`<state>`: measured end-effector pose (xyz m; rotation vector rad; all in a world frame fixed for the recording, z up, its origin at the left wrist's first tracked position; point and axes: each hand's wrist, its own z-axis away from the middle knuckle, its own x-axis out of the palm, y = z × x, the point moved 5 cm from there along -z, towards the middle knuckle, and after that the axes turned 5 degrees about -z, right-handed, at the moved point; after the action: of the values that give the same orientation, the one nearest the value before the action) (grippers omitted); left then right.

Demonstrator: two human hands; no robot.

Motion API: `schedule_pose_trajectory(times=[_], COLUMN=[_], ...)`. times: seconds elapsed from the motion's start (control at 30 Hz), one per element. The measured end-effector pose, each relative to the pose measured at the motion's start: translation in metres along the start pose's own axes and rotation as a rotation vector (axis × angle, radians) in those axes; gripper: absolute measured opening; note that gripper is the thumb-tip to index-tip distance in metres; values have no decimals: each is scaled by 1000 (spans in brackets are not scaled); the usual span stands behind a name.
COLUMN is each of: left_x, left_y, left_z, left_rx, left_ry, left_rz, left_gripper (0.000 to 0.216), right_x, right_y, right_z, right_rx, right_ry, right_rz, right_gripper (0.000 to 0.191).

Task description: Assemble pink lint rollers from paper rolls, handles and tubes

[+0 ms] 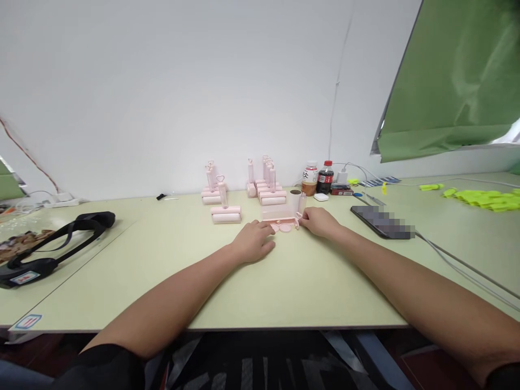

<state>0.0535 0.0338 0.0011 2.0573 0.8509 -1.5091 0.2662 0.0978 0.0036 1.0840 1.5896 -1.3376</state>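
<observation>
My left hand lies low over the table with its fingers apart, the fingertips at flat, round pink discs. An opened pink lint-roller cover lies just beyond them. Pinched fingers of my right hand are at a small pink heart-shaped loop by the cover's right end. Behind it stand a white roll and a clear pink handle. Whole pink lint rollers with upright handles stand further off: one nearby, others in a left group and a middle group.
At the back right are a juice bottle, a cola bottle and a white case. A phone with cables lies right, yellow-green pieces beyond. A black strap-like headset sits left. The wall rises behind the table.
</observation>
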Motion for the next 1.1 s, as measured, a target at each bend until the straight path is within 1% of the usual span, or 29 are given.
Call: schedule_pose_trajectory(times=[0.13,0.23,0.3,0.4,0.5,0.63,0.7,0.73,0.8,0.87,0.9,0.93,0.97,1.0,1.07,1.1], left_x=[1,1,2,2,3,4,0,-5,-20,-41,-50,-58,-63,-63,-57,-51], left_y=[0,0,0,-3,-6,-6,-8,-12,-28,-54,-68,-83,-98,-112,-133,-141], left_z=[0,-1,-1,-2,-2,-2,-3,-3,-1,7,12,19,25,30,35,36], left_rx=[3,4,-3,-19,-23,-10,-22,-53,-178,-368,-470,-579,-686,-766,-832,-827], left_ry=[-16,-23,-25,-29,-30,-27,18,68,230,431,515,574,590,560,442,383], left_rz=[-6,-6,3,26,45,55,68,78,89,62,25,-21,-55,-55,8,51], left_gripper=[31,32,32,34,36,37,35,33,30,29,30,33,39,44,56,59], right_x=[-10,-12,-8,0,5,7,7,7,6,5,4,3,2,1,-1,-2], right_y=[-6,-14,-17,-20,-19,-17,-17,-17,-18,-20,-22,-24,-27,-30,-37,-40], right_z=[8,15,18,19,15,12,13,13,15,17,18,19,21,23,28,31], right_rx=[7,-13,-31,-61,-77,-78,-76,-75,-71,-70,-72,-76,-82,-87,-110,-132], right_ry=[-9,-51,-90,-125,-121,-106,-103,-104,-103,-92,-83,-72,-61,-53,-42,-43], right_rz=[-12,-28,-33,-29,-19,-19,-25,-30,-45,-67,-81,-95,-108,-118,-157,-193], right_gripper=[23,30,31,26,22,25,29,30,33,34,33,33,33,33,34,35])
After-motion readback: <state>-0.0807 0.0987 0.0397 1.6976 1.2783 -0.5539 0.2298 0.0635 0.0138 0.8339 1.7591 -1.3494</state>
